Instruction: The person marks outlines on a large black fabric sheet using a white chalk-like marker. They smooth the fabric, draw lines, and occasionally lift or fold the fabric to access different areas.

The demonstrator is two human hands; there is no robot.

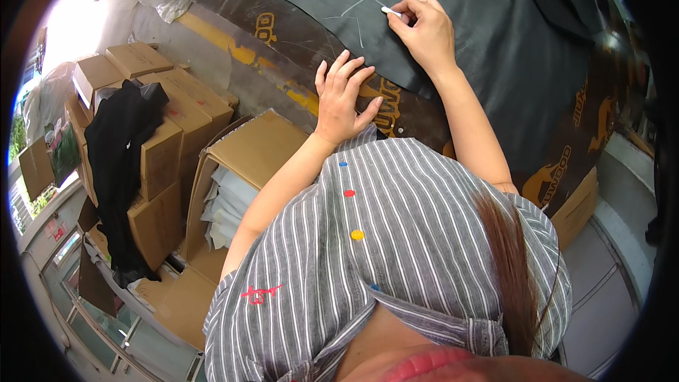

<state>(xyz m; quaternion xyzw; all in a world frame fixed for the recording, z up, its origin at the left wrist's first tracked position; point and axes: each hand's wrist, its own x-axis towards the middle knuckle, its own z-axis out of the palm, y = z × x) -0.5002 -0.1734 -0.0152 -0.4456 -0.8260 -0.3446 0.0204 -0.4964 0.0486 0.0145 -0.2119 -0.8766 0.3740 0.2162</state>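
A large dark green-black sheet of leather-like material lies over a brown printed board. Thin pale lines, some meeting at angles, are drawn on it near its left part. Between thumb and fingers my right hand pinches a short white marking stick, much like chalk. Its tip is at the end of one pale line, on or just over the sheet. My left hand is open, fingers spread, at the near edge of the sheet and over the board. It holds nothing.
Stacked brown cardboard boxes stand at the left, with a black cloth draped over them. Nearer me is an open carton holding pale folded sheets. Clear plastic wrap lies at the upper left.
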